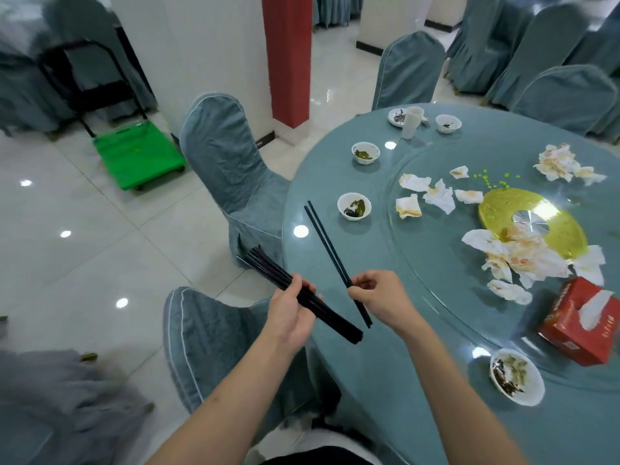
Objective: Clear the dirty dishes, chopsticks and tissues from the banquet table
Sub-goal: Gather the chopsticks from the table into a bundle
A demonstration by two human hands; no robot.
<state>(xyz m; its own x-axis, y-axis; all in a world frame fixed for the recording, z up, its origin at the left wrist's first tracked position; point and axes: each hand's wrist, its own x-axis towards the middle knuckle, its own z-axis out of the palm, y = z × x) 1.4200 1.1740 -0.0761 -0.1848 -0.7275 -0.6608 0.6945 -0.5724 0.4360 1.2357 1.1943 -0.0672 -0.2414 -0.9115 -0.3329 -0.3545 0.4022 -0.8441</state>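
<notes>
Chopsticks fill both hands in the head view, low in the middle of the frame. The left hand (pixel 291 308) curls its fingers round a bundle of black chopsticks (pixel 302 295). The bundle points up and to the left, out past the table edge. The right hand (pixel 377 297) pinches one more pair of chopsticks (pixel 327 245) near their lower end. Their far tips reach over the banquet table (pixel 369 364).

These sticks look thin, stiff and light. They also look smooth, so I think they can slip and roll. A good hold is round the middle of the bundle, with all the ends lined up.

Small bowls wait on the table: one bowl (pixel 354 206) near the pair's tips, one (pixel 365 153) above it, and one (pixel 448 123) at the top. A dirty dish (pixel 516 375) sits at the lower right. A white cup (pixel 412 122) stands by a little plate at the top. They look hard and may break, so they are best held by the rim or from below. Food inside may spill.

Crumpled tissues (pixel 523 260) lie on the round glass turntable (pixel 436 250) in the right of the frame. They look soft, light and greasy. One hand could scoop them up. A red tissue box (pixel 577 327) sits nearby.
</notes>
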